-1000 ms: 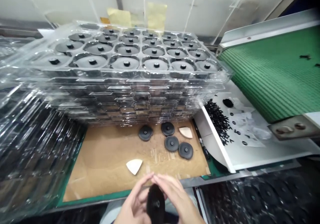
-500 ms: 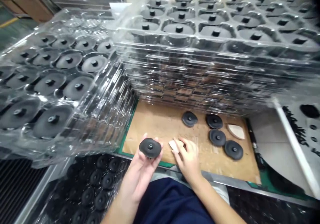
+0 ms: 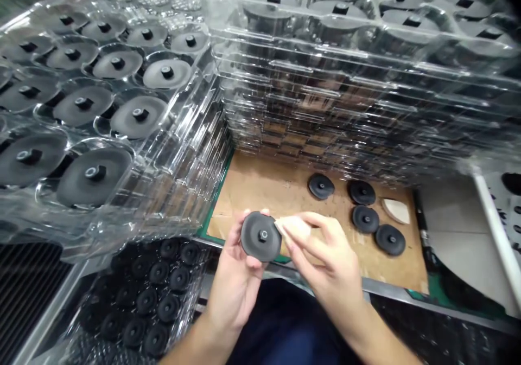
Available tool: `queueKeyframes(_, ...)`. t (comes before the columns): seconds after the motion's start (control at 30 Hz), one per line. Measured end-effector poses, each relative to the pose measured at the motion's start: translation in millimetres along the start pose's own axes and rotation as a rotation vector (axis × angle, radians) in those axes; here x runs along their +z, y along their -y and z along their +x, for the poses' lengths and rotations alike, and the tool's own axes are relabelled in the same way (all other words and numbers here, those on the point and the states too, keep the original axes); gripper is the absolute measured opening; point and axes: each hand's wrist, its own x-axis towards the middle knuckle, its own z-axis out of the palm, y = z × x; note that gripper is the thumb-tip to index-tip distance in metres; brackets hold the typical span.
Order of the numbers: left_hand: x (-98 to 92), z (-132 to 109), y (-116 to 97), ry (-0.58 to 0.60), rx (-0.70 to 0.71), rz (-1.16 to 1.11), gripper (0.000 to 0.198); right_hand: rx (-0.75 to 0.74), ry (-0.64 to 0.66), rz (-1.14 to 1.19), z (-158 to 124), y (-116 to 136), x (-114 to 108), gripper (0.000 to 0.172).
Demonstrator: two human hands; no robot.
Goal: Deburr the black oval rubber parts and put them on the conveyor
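A round black disc with a short central stub (image 3: pixel 254 237) is gripped by its edge in my left hand (image 3: pixel 236 283), its stub side facing up toward me. My right hand (image 3: pixel 329 251) pinches a pale cream, wedge-shaped pad (image 3: pixel 296 227). The pad's tip meets the right rim of the disc, or nearly so; I cannot tell whether they touch. Both hands are above the front edge of a cardboard sheet (image 3: pixel 260 186). On that sheet lie several similar black discs (image 3: pixel 365 219) and a second pale pad (image 3: pixel 395 211).
Tall stacks of clear plastic trays (image 3: pixel 309 83) rise behind the cardboard, and more trays (image 3: pixel 175 153) stand on the left, with discs in their pockets. A lower tray of black discs (image 3: pixel 146 300) is at the bottom left. A white-edged bin (image 3: pixel 451 235) stands at the right.
My right hand has lifted the pale pad from the cardboard and brought it to the disc. My left hand has tilted the disc, showing more of its face. The view has shifted.
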Motion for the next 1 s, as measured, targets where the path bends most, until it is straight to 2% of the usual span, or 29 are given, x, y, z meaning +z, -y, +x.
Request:
queueKeyframes(0.13, 2.3, -3.2, -1.1, 0.019, -0.018, 0.004, 0.055, -0.046, 0.056, 0.050, 0.2, -2.2, -4.9, 0.025)
queueKeyframes(0.27, 6.1, -2.4, -1.5, 0.024, 0.006, 0.028, 0.054, -0.010, 0.009, 0.012, -2.5, 0.0, -9.1, 0.025)
queueKeyframes(0.47, 7.3, -4.3, -2.5, 0.094, -0.147, 0.024, 0.054, -0.065, 0.054, 0.097, 8.9, -16.5, -16.3, 0.023)
queueKeyframes(0.6, 4.8, -7.4, -8.9, 0.113, -0.198, 0.059, 0.051, -0.125, 0.077, 0.118, 16.2, -28.2, -25.4, 0.023)
queueKeyframes(0.77, 0.7, -10.2, -9.0, 0.148, -0.247, 0.141, 0.055, -0.135, 0.186, 0.160, 12.0, -29.1, -38.6, 0.029)
queueKeyframes(0.9, 5.0, -12.4, -5.8, 0.184, -0.281, 0.170, 0.057, -0.183, 0.119, 0.133, 11.2, -34.0, -44.5, 0.026)
queueKeyframes(1.0, 8.2, -13.3, -6.9, 0.196, -0.265, 0.219, 0.056, -0.144, 0.131, 0.132, 1.6, -35.6, -49.5, 0.030)
